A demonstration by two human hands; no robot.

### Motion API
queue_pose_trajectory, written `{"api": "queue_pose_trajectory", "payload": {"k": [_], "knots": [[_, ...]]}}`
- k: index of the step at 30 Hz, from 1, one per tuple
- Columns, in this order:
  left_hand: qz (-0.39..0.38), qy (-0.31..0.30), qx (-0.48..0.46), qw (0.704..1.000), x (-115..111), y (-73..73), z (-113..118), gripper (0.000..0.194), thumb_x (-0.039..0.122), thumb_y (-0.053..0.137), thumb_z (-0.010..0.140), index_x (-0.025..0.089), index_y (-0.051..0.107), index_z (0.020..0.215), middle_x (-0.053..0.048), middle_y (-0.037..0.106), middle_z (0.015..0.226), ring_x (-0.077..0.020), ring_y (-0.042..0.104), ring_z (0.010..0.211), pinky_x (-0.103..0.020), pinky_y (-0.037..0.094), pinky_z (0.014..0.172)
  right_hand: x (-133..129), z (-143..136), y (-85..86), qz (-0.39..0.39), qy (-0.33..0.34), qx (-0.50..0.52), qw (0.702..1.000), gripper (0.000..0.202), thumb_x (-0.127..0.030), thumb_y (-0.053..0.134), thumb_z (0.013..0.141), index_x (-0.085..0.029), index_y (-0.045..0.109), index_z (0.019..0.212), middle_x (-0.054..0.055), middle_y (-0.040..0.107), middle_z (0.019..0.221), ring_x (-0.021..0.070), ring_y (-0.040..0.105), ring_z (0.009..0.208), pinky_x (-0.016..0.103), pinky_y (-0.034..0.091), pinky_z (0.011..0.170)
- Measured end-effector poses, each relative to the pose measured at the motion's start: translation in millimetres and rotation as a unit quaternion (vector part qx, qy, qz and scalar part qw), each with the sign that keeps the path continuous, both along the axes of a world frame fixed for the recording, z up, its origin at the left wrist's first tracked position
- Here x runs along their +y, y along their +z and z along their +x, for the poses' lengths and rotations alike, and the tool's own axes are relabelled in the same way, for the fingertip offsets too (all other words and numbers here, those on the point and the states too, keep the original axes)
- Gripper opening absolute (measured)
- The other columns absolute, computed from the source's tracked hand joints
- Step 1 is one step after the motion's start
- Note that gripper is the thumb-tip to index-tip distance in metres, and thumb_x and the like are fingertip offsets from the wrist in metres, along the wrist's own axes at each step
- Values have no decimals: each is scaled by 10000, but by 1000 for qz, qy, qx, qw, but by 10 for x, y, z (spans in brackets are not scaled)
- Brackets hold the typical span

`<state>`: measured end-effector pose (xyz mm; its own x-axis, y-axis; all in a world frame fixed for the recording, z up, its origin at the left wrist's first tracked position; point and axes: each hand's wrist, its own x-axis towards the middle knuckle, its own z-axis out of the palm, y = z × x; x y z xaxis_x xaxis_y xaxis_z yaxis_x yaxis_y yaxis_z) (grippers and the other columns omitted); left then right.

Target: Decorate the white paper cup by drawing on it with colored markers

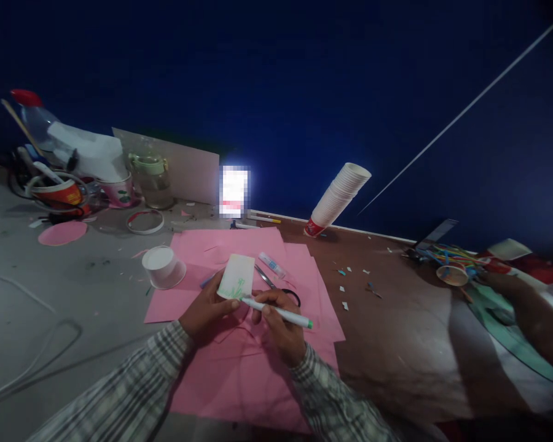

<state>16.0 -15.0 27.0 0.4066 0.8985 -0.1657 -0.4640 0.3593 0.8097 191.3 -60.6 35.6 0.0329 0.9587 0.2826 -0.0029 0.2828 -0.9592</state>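
My left hand [207, 316] grips a white paper cup [239, 273] above pink paper sheets [239, 393]. Green lines are drawn low on the cup's side, and its narrower end points away from me. In my right hand [281, 334] is a felt-tip marker [288, 315] with a white barrel and a green end; its tip meets the cup near its lower edge. Just behind the right hand, scissors [265, 276] lie on the paper, partly hidden by the fingers. A small clear tube with a blue label [271, 264] lies beside them.
A white tub [159, 276] stands left of the sheets. Behind are a leaning stack of paper cups [336, 199], a bright pixelated screen [234, 190] and a lidded jar [152, 181]. Another person's arm [529, 313] reaches in at right. Paper scraps [345, 306] lie scattered.
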Motion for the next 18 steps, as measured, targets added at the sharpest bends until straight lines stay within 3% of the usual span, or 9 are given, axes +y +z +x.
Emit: {"api": "queue_pose_trajectory", "payload": {"k": [5,11,18], "knots": [[11,12,-9,1000,10,-27,10,788,343,1026,585,211,655,1268,-58,760,983,-234,696,884,-314,560,760,-5,-13,-2,6,3,-1,1000,310,-522,653,963,-222,721,930,4,692,616,203,662,601,335,558,597],[35,4,17,999,19,-32,-13,694,348,1006,632,209,670,1222,-13,720,902,-182,643,785,-276,525,700,4,-31,-5,-8,-58,43,997,253,-463,651,964,-221,712,926,6,703,648,179,639,577,288,508,543],[33,26,24,999,11,6,17,736,358,1010,584,192,675,1218,-24,717,894,-199,640,808,-262,497,670,3,-17,-6,-9,-23,50,998,226,-433,678,936,-217,722,885,-4,674,612,191,651,597,321,555,611]]}}
